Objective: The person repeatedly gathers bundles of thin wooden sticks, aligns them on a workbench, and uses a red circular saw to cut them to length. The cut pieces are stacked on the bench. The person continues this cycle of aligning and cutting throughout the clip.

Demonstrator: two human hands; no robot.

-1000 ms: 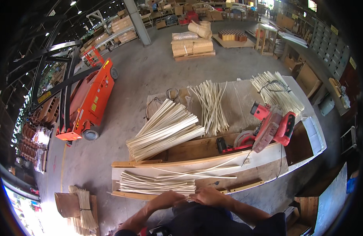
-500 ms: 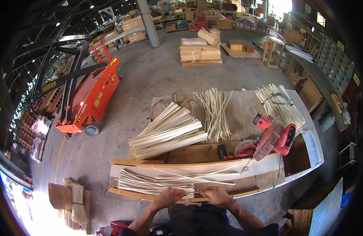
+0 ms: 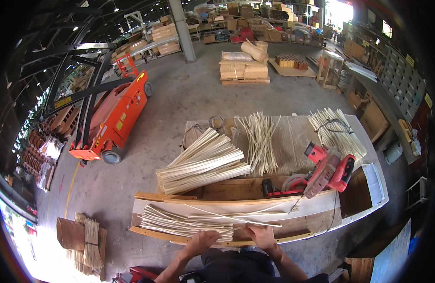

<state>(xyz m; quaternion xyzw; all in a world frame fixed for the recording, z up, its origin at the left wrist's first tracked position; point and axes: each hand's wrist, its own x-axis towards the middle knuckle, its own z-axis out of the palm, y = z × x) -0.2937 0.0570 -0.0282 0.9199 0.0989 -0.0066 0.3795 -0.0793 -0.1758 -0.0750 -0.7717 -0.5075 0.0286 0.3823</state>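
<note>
At the near edge of the workbench, my left hand [image 3: 204, 240] is closed beside the right ends of a loose pile of pale thin cane sticks [image 3: 172, 221]. What its fingers pinch is too small to make out. My right hand [image 3: 262, 236] is closed a short way to the right, pinching what looks like a thin pale cane stick [image 3: 239, 228] that points toward the left hand. Just beyond the hands, a few separate long sticks [image 3: 217, 213] lie crosswise on the white board [image 3: 293, 206].
A red power saw [image 3: 321, 174] with a cord stands on the bench's right side. Behind lie a large stick stack [image 3: 203, 162], a loose bunch [image 3: 260, 141] and a tied bundle [image 3: 337, 129]. An orange scissor lift [image 3: 116, 115] is at the left; tied sticks [image 3: 91, 243] rest lower left.
My hands have moved slightly apart, the right one shifting rightward and the left one lower. The whole view has shifted a little. The stick piles and saw stay put.
</note>
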